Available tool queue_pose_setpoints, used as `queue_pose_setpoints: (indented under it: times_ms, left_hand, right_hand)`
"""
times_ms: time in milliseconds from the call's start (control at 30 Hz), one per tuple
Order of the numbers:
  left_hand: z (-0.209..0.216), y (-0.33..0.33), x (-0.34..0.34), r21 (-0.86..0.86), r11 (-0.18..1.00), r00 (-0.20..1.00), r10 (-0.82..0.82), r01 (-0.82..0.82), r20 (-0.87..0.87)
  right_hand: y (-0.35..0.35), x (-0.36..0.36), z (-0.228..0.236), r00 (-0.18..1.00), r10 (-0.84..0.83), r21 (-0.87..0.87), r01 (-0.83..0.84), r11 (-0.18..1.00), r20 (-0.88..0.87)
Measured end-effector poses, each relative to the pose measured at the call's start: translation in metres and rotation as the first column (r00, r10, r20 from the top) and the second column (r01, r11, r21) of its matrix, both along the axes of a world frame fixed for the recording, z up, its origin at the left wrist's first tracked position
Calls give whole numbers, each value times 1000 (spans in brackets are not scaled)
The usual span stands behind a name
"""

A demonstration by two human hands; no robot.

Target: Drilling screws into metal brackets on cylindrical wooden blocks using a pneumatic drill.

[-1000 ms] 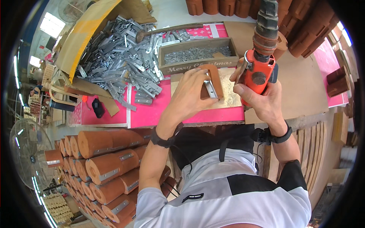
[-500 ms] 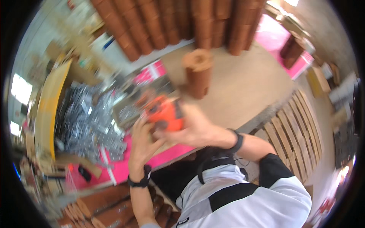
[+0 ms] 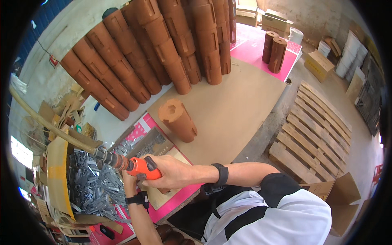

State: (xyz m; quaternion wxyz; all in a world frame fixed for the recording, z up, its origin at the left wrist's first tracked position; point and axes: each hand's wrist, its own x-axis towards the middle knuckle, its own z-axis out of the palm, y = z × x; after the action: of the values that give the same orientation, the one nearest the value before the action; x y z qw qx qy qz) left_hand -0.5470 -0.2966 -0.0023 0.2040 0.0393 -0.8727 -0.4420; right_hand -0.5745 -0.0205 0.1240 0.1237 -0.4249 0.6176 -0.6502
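Right hand (image 3: 171, 173) closed around the orange tool (image 3: 141, 167), hose end pointing toward the heap of metal clips (image 3: 96, 190) at the bench's left end. Left hand (image 3: 130, 179) sits under the tool, mostly hidden; cannot tell whether it grips anything. A brown cylinder (image 3: 177, 119) lies on its side on the cardboard sheet (image 3: 228, 110), well apart from the tool, with more stacked along the far edge. Judgement: steadying the tool with both hands and holding its nose square to the work would make the job go cleanly.
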Motion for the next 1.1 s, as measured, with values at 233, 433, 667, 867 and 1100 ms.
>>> queue_pose_setpoints:
  times_ms: [233, 433, 667, 867, 1100]
  left_hand:
    - [-39, -46, -37, 201, 979, 991, -66, 42, 113]
    - [-27, -36, -34, -232, 958, 950, 221, -169, 220]
    - [7, -3, -9, -168, 953, 968, 247, -252, -49]
    - [17, 15, 12, 100, 959, 941, 281, -266, -190]
    - [31, 44, 56, 254, 936, 946, 287, -243, -150]
  right_hand:
    - [-2, -6, -2, 996, -53, -14, 52, 999, -76]
    - [-10, 1, -9, 991, -120, 58, 123, 991, -49]
    - [-6, 0, -1, 995, -77, 134, 85, 987, -63]
    - [-6, -1, 13, 997, -73, 159, 77, 984, -31]
    - [-12, 6, 16, 999, -1, 192, 8, 981, -34]
